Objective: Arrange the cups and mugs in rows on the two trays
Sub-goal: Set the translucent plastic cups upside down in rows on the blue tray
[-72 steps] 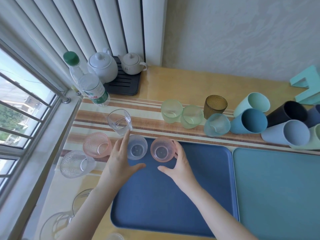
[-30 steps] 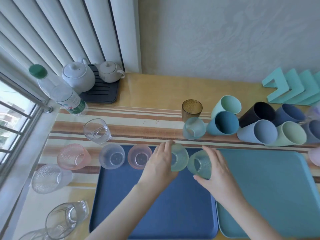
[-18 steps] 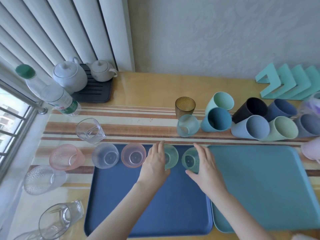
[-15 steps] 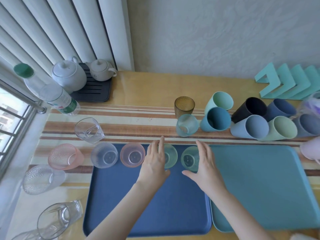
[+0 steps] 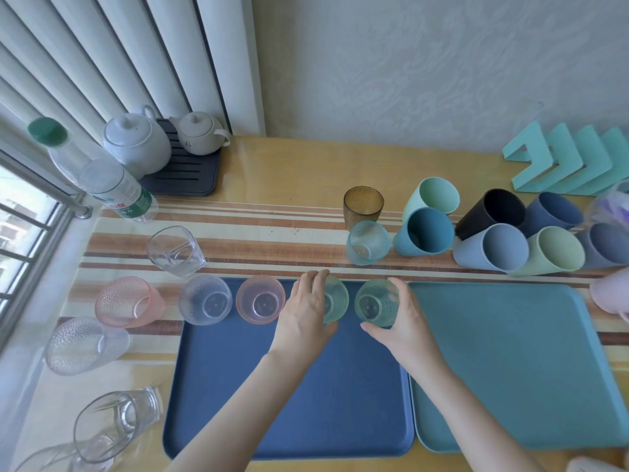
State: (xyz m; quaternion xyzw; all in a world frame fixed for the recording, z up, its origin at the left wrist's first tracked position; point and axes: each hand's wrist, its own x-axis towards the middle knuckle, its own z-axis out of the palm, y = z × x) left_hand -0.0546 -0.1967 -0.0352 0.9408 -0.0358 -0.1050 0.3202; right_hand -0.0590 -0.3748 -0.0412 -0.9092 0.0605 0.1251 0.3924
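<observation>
On blue tray, hands grip 2 green cups.

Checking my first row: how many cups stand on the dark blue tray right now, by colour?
Clear dimpled plastic cup: 1
Pink translucent plastic cup: 1
Pale green translucent plastic cup: 2
Total on the dark blue plastic tray: 4

Two trays, dark blue tray and teal tray; four tumblers along the former's far edge; two white teapots; one water bottle; four teal bookends.
</observation>
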